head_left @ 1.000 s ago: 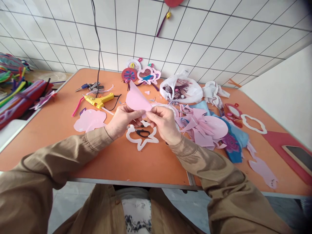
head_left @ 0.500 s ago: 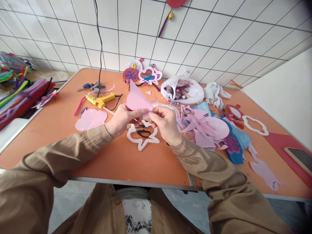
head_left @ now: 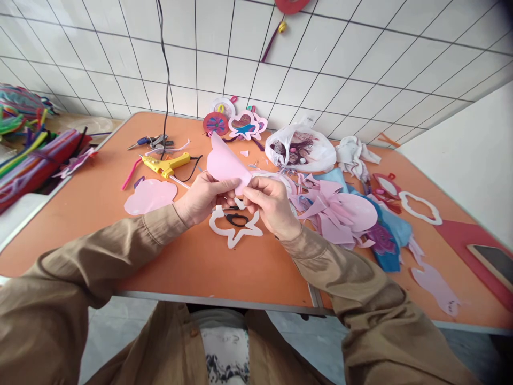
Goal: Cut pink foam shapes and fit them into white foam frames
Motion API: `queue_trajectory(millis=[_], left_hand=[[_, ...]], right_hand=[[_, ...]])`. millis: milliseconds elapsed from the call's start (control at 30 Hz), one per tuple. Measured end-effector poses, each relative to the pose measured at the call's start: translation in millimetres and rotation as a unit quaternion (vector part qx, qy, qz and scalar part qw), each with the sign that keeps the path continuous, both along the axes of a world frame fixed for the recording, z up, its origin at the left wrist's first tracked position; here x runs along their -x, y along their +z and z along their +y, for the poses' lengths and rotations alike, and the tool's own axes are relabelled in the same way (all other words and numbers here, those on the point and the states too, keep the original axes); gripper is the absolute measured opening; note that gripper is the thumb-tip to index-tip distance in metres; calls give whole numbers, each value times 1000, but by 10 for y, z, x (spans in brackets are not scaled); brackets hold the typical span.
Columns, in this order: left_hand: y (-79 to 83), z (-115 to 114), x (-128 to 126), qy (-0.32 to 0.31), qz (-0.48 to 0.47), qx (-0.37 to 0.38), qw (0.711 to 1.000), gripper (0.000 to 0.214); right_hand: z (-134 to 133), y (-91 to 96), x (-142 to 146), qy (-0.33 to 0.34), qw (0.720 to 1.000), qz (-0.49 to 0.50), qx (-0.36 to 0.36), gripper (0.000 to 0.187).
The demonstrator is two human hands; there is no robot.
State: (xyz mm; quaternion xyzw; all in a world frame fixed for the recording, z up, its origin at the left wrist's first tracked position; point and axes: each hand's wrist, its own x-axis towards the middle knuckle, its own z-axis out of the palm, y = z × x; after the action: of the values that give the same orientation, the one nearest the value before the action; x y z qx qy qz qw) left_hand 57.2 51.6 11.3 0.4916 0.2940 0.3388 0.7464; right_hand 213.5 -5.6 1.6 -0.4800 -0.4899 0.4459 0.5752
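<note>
A pink sheet (head_left: 224,158), folded along a slanting edge and coming to a point at the top, is held up above the table between both hands. My left hand (head_left: 204,197) pinches its lower edge between thumb and fingers. On the right side of the same lower edge, my right hand (head_left: 272,203) is closed on the sheet with thumb and forefinger. Below the hands lie a white wavy-edged cutout frame (head_left: 230,238) and black-handled scissors (head_left: 237,219), whose blades are mostly hidden. A pink cloud-shaped cutout (head_left: 149,197) lies left of my left hand.
A yellow glue gun (head_left: 166,164) with a cord lies at the left. Pink scraps (head_left: 331,208) pile up at the right, before a white plastic bag (head_left: 320,149). Finished ornaments (head_left: 216,124) lean on the tiled wall. A phone (head_left: 491,262) rests at the right edge.
The pink sheet has tilted slightly in my hands, and its lower part between the fingers shows more. Both hands keep their grip in nearly the same place.
</note>
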Motion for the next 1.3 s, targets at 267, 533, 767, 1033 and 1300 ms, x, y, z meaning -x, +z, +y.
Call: queue_trajectory(millis=[267, 533, 767, 1033, 1300], left_hand=[[-7, 16, -3, -2, -10, 23, 1000, 40], [11, 11, 11, 4, 17, -17, 1000, 29], [-10, 37, 17, -9, 55, -90, 994, 29], [89, 83, 39, 31, 34, -73, 996, 27], [168, 58, 69, 77, 36, -38, 996, 29]], right_hand=[[0, -18, -8, -6, 1000, -4, -3, 22], [14, 8, -92, -16, 999, -4, -49, 33], [28, -3, -127, -45, 995, -55, -65, 24], [76, 32, -184, -8, 991, -125, -53, 19], [87, -116, -200, 168, 812, -558, -13, 23]])
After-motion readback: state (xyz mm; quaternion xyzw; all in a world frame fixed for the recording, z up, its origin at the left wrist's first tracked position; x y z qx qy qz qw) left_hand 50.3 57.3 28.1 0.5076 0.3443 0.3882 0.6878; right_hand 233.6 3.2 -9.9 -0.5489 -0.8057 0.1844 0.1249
